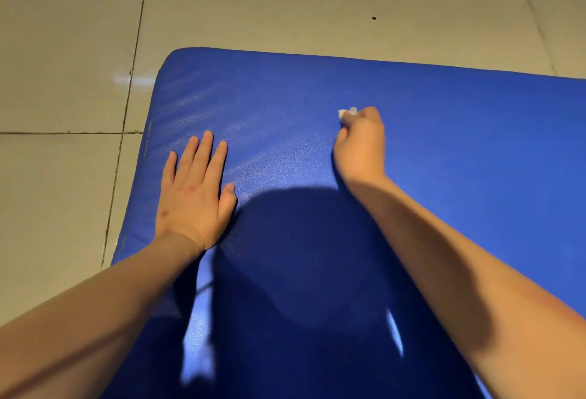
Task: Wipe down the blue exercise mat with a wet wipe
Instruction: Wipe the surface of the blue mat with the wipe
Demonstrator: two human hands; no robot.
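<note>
The blue exercise mat (459, 132) lies on the floor and fills the middle and right of the head view. My right hand (361, 141) grips a small white wet wipe (346, 112) and holds it against the mat near its middle; only a bit of the wipe shows past my fingers. My left hand (195, 192) rests flat on the mat near its left edge, fingers straight and slightly spread. Faint damp streaks show on the mat's far left part. My shadow darkens the near part of the mat.
Beige floor tiles (63, 49) with dark grout lines surround the mat on the left and far side. A small dark speck (374, 18) sits on the floor beyond the mat's far edge.
</note>
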